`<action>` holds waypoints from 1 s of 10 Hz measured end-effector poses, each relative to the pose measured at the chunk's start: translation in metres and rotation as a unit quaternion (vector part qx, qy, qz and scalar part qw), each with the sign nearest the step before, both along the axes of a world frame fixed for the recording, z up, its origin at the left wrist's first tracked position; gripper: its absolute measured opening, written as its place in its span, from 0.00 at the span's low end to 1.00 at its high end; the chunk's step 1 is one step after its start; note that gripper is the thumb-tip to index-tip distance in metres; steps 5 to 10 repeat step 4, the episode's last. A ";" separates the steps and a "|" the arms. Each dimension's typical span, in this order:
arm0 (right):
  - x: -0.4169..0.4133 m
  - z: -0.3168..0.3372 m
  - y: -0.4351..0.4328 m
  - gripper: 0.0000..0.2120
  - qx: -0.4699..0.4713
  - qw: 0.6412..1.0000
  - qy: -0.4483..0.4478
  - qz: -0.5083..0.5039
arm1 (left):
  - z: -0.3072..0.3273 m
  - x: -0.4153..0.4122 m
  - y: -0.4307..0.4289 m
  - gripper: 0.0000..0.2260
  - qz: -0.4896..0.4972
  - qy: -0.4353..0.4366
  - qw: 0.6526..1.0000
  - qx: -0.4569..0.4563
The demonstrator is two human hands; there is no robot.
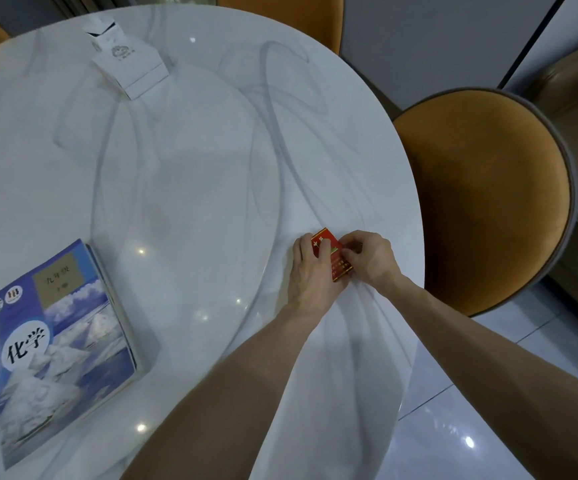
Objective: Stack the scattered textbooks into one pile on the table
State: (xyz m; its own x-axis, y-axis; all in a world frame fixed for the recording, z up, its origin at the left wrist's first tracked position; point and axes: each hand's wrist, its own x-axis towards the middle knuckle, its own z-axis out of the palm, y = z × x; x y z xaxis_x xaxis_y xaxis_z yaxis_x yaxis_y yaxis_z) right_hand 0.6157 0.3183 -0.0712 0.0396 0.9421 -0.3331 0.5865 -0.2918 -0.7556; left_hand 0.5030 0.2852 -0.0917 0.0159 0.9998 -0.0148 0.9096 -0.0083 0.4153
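Landmark for all positions: the chemistry textbook pile [59,344], which lies flat on the round marble surface [183,150] at the near left.

The pile shows a blue cover with clouds and the characters 化学. Further page edges and at least one more cover edge show along its far and right sides, so more than one book appears to lie here, roughly squared up. No other textbook is visible elsewhere on the surface; on that evidence the stacking is judged complete or nearly so.

Both hands work well to the right of the pile, close to the surface edge. The left hand [310,271] lies palm down over a small red box [332,258], fingers curled across its left half. The right hand [370,258] pinches the box's right edge between thumb and fingertips. Each grip is closed on the box, which appears to rest on or just above the surface; contact underneath cannot be confirmed. The two-handed hold suits opening or straightening a small pack, not moving a book.

A white carton [128,60] with an open top stands far beyond the pile. An orange chair [488,199] stands to the right of the hands, off the surface.
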 end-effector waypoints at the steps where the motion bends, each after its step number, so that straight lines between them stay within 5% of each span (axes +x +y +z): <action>1: 0.002 0.001 0.004 0.10 -0.001 0.999 -0.024 0.021 | 0.004 -0.002 -0.002 0.32 -0.011 -0.012 0.999 -0.034; 4: -0.004 0.018 0.006 0.12 0.018 0.985 -0.140 0.099 | 0.038 -0.030 -0.006 0.15 -0.018 0.000 1.000 -0.014; 10: -0.004 0.018 0.006 0.12 0.018 0.985 -0.140 0.099 | 0.038 -0.030 -0.006 0.15 -0.018 0.000 1.000 -0.014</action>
